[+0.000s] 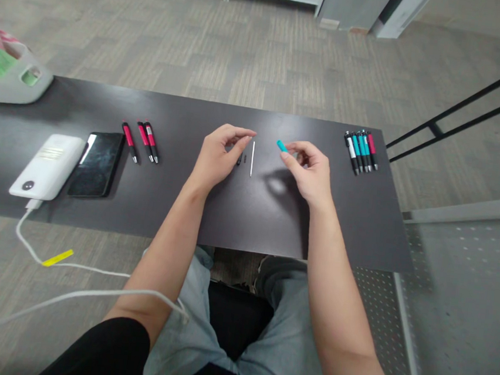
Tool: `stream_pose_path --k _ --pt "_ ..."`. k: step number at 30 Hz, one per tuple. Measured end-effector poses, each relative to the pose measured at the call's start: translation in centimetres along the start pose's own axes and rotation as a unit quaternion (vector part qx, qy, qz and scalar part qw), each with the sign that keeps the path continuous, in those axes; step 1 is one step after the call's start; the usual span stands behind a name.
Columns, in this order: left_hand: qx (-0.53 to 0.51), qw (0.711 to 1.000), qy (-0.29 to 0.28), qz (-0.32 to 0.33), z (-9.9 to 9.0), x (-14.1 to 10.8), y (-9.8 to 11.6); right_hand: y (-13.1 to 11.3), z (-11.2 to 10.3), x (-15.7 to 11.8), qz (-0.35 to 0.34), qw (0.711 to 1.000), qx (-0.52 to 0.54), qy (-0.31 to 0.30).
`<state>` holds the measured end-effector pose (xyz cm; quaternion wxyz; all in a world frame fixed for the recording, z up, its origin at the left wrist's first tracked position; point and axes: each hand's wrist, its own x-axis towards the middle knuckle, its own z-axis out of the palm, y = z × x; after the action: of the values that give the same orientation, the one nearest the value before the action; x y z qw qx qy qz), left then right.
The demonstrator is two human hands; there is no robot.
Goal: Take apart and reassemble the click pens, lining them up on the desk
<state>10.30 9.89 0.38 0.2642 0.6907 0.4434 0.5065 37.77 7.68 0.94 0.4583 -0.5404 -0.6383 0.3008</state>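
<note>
Teal pen barrel (282, 146) sits pinched in the right hand (311, 168) above the table (255, 223), not yet joined to the refill (252, 159) between the hands, while the left hand (218, 154) curls, its hold unclear, and the right-side pens (361, 151) look whole.

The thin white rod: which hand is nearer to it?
Left. The left hand is close, mostly left of the rod; the right hand is farther away, to its right.

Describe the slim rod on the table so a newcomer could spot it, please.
Find the dark table, then look between the left hand and right hand. The slim rod lies there, straight and whitish, unlike the dark pieces beside it.
</note>
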Motion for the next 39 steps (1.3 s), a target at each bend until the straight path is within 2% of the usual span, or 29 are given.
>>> stream_pose_path --k 4,8,18,23,28,30,33,36,39 --pt "-0.041 0.999 -0.031 -0.003 0.0 0.1 0.4 -1.3 -0.1 -0.6 -0.080 0.988 -0.124 -0.054" --pt "-0.050 0.998 -0.036 -0.025 -0.1 0.1 0.7 -1.7 0.0 -0.8 -0.087 0.981 -0.161 -0.062" --pt "-0.076 0.993 -0.080 -0.032 0.1 -0.1 1.7 -1.5 0.3 -0.7 -0.100 0.982 -0.141 -0.075" --pt "-0.078 0.993 -0.083 -0.043 0.1 -0.1 1.7 -2.3 0.3 -0.8 -0.060 0.988 -0.107 -0.098" --pt "-0.094 0.989 -0.103 -0.054 0.4 -0.1 2.2 -3.2 0.7 -1.2 -0.029 0.994 -0.054 -0.087" --pt "-0.097 0.990 -0.089 -0.055 0.3 0.1 2.5 -3.7 0.7 -1.2 -0.028 0.995 -0.045 -0.080" --pt "-0.084 0.994 -0.022 -0.065 -0.1 0.4 3.1 -4.4 1.0 -1.2 -0.014 0.997 -0.055 -0.060" --pt "-0.031 0.995 0.066 -0.063 -1.4 0.7 3.2 -4.9 2.0 -1.2 0.023 0.991 -0.116 -0.061" --pt "0.022 0.994 0.104 -0.034 -3.0 0.8 2.9 -4.9 3.8 -1.6 0.048 0.977 -0.193 -0.069"
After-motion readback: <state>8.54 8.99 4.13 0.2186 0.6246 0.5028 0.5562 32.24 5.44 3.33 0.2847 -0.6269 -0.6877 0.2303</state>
